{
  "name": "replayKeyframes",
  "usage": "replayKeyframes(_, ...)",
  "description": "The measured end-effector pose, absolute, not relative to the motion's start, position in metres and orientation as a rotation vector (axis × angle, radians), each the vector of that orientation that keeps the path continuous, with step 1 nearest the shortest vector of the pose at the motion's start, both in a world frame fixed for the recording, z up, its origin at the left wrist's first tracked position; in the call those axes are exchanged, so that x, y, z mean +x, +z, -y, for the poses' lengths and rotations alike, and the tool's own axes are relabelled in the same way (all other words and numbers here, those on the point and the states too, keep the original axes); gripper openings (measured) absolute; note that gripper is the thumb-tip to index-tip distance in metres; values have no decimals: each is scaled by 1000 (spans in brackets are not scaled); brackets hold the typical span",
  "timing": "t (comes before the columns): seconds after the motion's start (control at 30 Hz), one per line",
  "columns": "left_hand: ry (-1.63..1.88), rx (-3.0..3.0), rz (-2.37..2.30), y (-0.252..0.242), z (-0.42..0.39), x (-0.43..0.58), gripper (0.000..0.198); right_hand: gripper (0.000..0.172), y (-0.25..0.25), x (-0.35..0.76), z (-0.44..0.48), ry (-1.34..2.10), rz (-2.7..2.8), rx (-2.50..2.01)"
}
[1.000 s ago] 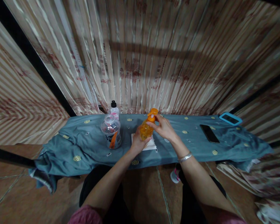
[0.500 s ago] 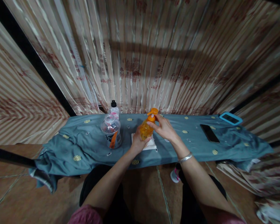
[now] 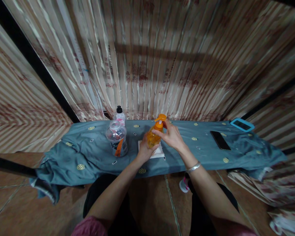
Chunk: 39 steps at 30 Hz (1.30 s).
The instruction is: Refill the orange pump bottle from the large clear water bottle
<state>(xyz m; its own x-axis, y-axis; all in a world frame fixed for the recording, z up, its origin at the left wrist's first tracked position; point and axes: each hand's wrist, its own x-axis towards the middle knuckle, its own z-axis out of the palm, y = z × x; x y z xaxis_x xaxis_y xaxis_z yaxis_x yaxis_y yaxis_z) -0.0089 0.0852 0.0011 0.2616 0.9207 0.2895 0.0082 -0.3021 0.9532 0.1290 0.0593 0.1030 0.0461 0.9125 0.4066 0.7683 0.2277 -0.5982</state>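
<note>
An orange see-through pump bottle (image 3: 152, 137) is held slightly tilted over a folded white cloth (image 3: 159, 152). My left hand (image 3: 146, 149) wraps round the lower body of the bottle. The fingers and thumb of my right hand (image 3: 171, 134) close on the orange collar just below the pump head (image 3: 161, 117); some fingertips are hidden behind it. To the left stand a clear plastic cup (image 3: 118, 141) with a domed lid and an orange-and-black print, and behind it a clear bottle (image 3: 120, 116) with a black cap.
A teal patterned cloth (image 3: 186, 157) covers the narrow table. On its right side lie a black phone (image 3: 220, 140) and a blue-framed object (image 3: 242, 125). Striped curtains (image 3: 147, 65) hang behind. Dark poles (image 3: 39, 62) stand at the sides.
My right thumb and fingers have shifted slightly left round the collar. My left hand and the bottle stay nearly in place.
</note>
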Motion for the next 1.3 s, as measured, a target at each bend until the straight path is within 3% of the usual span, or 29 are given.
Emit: replayKeyframes(1.3, 1241, 1537, -827, -10, -85, -2, 66, 34, 81, 99, -67, 116, 1365, -1739)
